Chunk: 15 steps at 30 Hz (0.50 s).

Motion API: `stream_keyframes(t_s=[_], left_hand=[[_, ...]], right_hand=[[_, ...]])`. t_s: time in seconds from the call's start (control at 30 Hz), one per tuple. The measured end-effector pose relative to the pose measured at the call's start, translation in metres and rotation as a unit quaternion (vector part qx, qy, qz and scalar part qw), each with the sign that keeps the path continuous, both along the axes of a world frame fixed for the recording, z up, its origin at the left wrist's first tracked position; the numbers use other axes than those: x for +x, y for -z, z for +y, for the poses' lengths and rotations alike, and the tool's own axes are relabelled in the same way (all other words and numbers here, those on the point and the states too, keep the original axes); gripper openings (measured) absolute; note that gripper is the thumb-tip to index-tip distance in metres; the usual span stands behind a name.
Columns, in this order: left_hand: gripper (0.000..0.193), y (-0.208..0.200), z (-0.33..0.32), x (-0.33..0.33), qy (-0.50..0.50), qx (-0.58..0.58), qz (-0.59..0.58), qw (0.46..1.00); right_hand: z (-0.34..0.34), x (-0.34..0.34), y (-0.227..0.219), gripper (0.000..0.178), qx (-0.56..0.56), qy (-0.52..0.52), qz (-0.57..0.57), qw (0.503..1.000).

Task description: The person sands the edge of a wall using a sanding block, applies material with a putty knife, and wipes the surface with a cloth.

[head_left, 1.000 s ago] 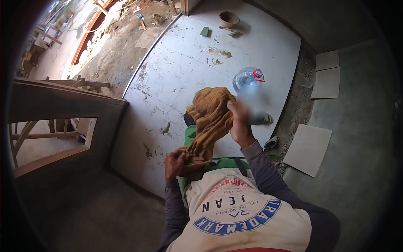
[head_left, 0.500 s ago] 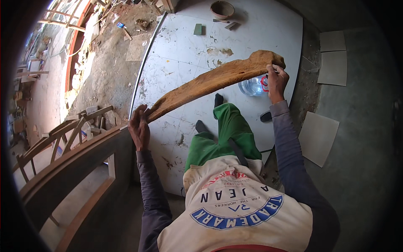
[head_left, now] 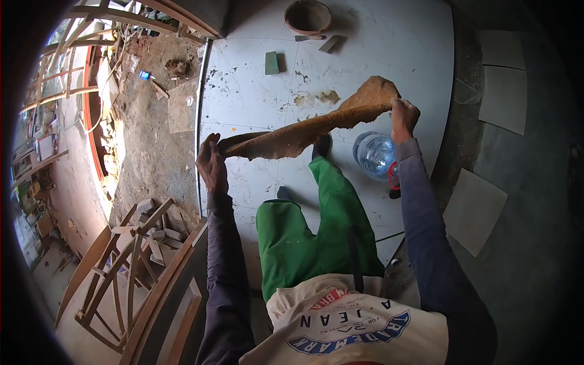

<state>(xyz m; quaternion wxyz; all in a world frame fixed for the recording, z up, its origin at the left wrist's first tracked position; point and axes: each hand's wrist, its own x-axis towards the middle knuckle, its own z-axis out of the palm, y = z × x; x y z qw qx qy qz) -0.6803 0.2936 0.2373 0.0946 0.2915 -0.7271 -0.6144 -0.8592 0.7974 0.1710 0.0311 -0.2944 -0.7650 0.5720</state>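
Note:
A limp brown cloth (head_left: 304, 131) hangs stretched between my two hands over the pale tiled floor. Its left end is bunched in my closed left hand (head_left: 213, 164). My right hand (head_left: 404, 120) pinches the other end, where a wide flap stands up beside the fingers and the lower edge looks ragged. Below and near my right wrist, a clear water bottle (head_left: 372, 155) with a red handle lies on the floor, apart from the cloth. My green trousers (head_left: 337, 219) and dark-socked feet show beneath the cloth.
A brown bowl (head_left: 308, 17) stands at the far end of the tiles (head_left: 243, 91), near a green block (head_left: 271, 62) and a small flat piece (head_left: 329, 44). Wooden frames (head_left: 131, 267) lean at the lower left. Loose square tiles (head_left: 474, 210) lie at the right.
The cloth has swung and lowered slightly; its right part now flares into a flap and its lower edge droops. My left hand has moved up and right. The view has shifted, showing more of the bottle.

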Motion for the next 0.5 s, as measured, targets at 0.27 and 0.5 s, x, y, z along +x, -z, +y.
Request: stream_keyframes(t_s=[0.27, 0.5], left_hand=[[0.044, 0.085, 0.004, -0.112, 0.139, -0.084, -0.056, 0.985], [0.027, 0.270, 0.041, -0.086, 0.258, -0.101, -0.185, 0.943]], right_hand=[[-0.002, -0.108, 0.105, 0.031, 0.048, 0.053, -0.045, 0.996], [0.015, -0.088, 0.288, 0.041, 0.198, 0.052, -0.068, 0.977]])
